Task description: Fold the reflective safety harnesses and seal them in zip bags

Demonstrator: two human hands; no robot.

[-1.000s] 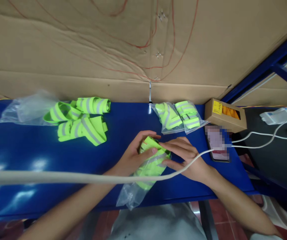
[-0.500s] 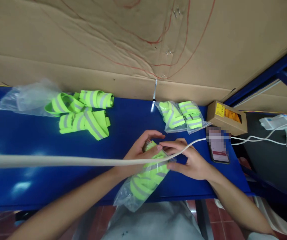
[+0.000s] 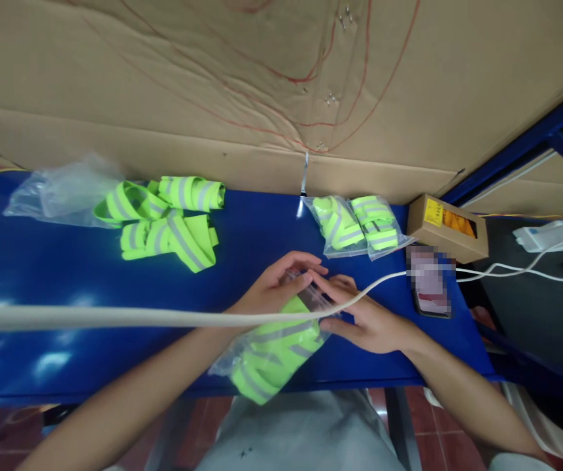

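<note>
A clear plastic bag [image 3: 318, 296] holding a folded yellow-green reflective strap [image 3: 276, 356] lies slanted at the desk's front edge. My left hand [image 3: 281, 282] grips the bag's upper end, thumb and fingers closed on the plastic. From the other side, my right hand [image 3: 367, 317] holds the same end, its index fingertip close to the left thumb and its thumb on the bag's side. The left wrist and a white cable [image 3: 163, 318] in front hide part of the bag.
Loose reflective straps [image 3: 168, 242] and a clear plastic bag [image 3: 60, 196] lie at the back left. Two bagged straps [image 3: 335, 226] sit at the back right, by a cardboard box [image 3: 472, 245] and a phone [image 3: 431, 294]. The white cable crosses over the blue desk [image 3: 65, 275].
The strap's lower part has shifted left, and more bare plastic shows at the bag's upper end between my hands. Both hands have moved slightly left and stay on the bag.
</note>
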